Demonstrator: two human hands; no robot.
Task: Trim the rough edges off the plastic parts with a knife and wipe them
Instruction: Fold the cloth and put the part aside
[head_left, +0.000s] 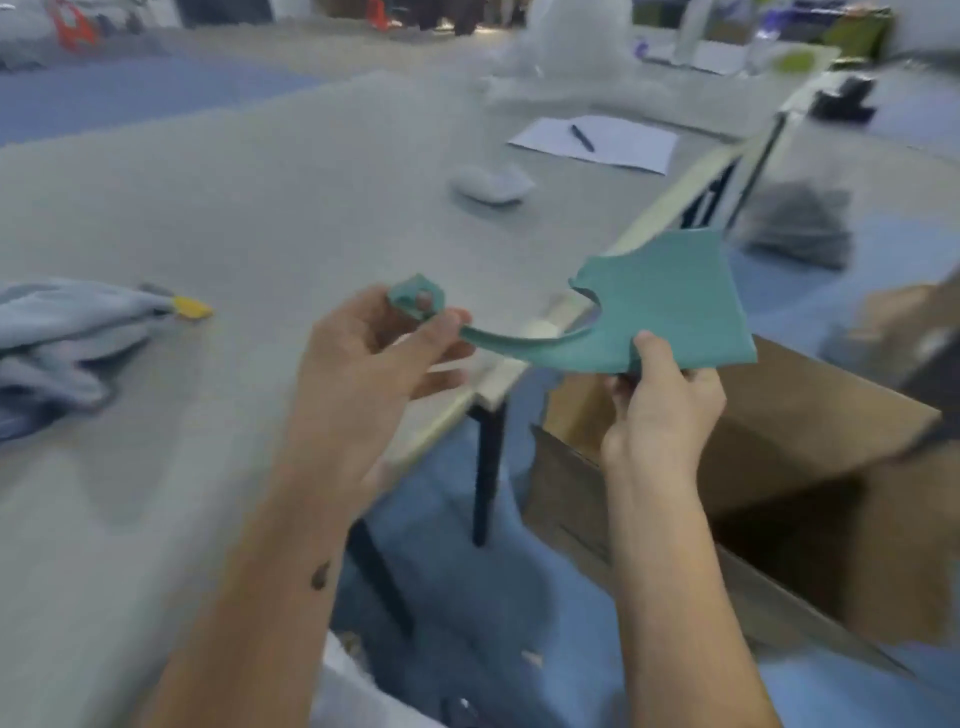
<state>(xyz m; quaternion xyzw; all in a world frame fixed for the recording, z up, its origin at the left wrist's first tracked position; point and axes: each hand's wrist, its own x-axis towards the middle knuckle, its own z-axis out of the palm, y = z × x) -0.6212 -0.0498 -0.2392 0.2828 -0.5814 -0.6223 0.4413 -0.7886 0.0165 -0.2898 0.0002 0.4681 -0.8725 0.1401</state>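
A teal plastic part (670, 306) hangs in the air over the desk (260, 208) corner: your right hand (660, 410) pinches its broad flat end, your left hand (374, 353) grips its ringed tip. A grey cloth (67, 338) lies left; a cardboard box (779, 457) stands open below.

No readable text or labels anywhere.

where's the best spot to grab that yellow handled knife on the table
Grip the yellow handle end, coming from the right: it pokes out clear of the grey cloth, which covers the rest, so the blade's position cannot be seen.
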